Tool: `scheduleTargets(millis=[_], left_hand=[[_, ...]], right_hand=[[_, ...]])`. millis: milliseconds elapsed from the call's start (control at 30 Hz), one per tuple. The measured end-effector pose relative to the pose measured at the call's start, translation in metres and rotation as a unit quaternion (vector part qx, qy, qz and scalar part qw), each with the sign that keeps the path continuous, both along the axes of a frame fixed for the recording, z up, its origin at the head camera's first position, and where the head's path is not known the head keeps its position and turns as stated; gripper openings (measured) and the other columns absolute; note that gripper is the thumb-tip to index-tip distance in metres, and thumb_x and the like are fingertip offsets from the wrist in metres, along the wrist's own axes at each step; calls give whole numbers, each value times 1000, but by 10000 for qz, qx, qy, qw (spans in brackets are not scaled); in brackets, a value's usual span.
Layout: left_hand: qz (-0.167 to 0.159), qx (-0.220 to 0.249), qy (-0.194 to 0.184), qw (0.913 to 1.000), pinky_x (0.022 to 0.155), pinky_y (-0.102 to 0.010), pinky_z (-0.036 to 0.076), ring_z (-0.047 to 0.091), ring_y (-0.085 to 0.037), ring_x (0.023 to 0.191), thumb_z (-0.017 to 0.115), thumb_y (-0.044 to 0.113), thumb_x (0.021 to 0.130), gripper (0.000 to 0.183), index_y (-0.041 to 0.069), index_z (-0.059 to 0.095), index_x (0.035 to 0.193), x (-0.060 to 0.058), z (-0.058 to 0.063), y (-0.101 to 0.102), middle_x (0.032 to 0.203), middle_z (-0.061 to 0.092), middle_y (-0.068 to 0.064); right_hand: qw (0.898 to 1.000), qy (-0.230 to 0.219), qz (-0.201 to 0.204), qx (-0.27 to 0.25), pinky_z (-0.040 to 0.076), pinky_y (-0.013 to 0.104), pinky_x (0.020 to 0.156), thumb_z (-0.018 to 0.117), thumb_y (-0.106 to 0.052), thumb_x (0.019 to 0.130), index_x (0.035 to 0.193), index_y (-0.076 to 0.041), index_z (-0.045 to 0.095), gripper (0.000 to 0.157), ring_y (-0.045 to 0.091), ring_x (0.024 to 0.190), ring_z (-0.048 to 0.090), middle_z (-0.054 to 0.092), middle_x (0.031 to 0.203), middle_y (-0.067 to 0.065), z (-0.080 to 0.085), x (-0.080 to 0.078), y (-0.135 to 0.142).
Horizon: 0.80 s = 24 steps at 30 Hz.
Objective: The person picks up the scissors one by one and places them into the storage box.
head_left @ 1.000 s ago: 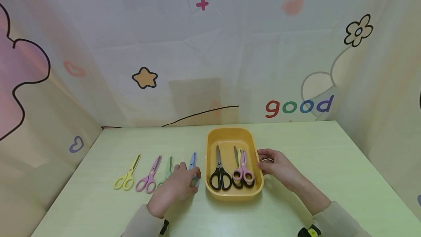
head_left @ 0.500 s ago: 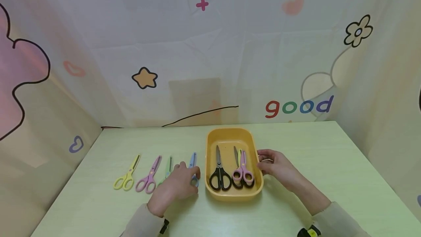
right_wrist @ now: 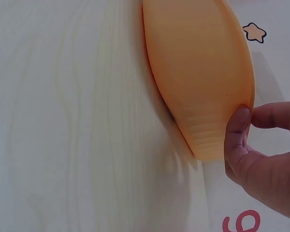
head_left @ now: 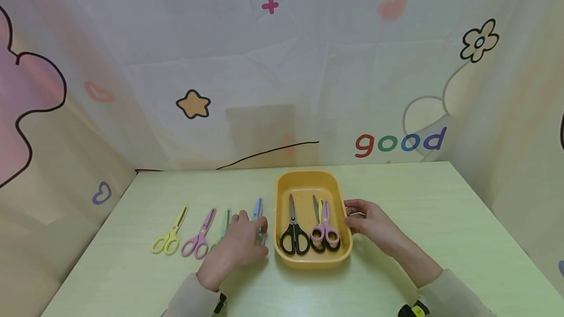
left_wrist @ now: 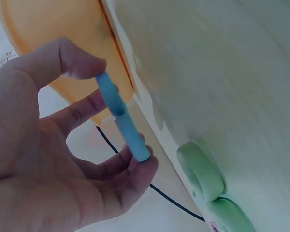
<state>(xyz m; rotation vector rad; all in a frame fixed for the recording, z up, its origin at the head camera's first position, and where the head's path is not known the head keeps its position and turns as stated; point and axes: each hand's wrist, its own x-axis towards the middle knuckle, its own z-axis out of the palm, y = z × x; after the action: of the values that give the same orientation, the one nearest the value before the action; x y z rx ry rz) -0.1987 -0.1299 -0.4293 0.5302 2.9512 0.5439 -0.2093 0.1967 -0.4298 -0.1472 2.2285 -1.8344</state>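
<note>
My left hand (head_left: 238, 243) grips a pair of blue scissors (head_left: 257, 208) by the handles, thumb on one side and fingers on the other in the left wrist view. They are just left of a yellow-orange tray (head_left: 308, 264); the hand covers part of their handles. My right hand (head_left: 374, 224) holds the tray's right rim, thumb against the outer wall (right_wrist: 198, 96). Inside the tray lie black-handled scissors (head_left: 293, 234) and, to their right, pink scissors (head_left: 325, 224) over yellow scissors and another black-handled pair, both partly hidden.
Left of the left hand, green scissors (head_left: 226, 220), half hidden by it, pink-purple scissors (head_left: 200, 238) and yellow scissors (head_left: 171, 237) lie in a row on the pale table (head_left: 123, 278). A printed curtain (head_left: 282, 72) hangs behind the table.
The left hand and the blue scissors have shifted slightly away from me and up. The right hand and the tray have stayed in place.
</note>
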Motion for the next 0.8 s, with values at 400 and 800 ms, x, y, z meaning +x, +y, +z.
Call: scheduleTargets(millis=[400, 800], left_hand=[[178, 89, 445, 9988, 79, -48, 41, 42, -34, 92, 78, 21, 75, 31, 16, 59, 100, 0, 1, 1, 103, 45, -18], [548, 326, 926, 9937, 74, -45, 38, 41, -34, 88, 66, 18, 73, 28, 15, 56, 99, 0, 14, 5, 95, 42, -15]], right_hand=[[10000, 21, 87, -36, 59, 30, 77, 57, 3, 99, 143, 18, 38, 51, 25, 95, 61, 50, 117, 24, -1, 0, 0], [10000, -5, 37, -31, 59, 31, 78, 58, 2, 98, 144, 18, 38, 52, 26, 96, 61, 50, 119, 25, 0, 1, -1]])
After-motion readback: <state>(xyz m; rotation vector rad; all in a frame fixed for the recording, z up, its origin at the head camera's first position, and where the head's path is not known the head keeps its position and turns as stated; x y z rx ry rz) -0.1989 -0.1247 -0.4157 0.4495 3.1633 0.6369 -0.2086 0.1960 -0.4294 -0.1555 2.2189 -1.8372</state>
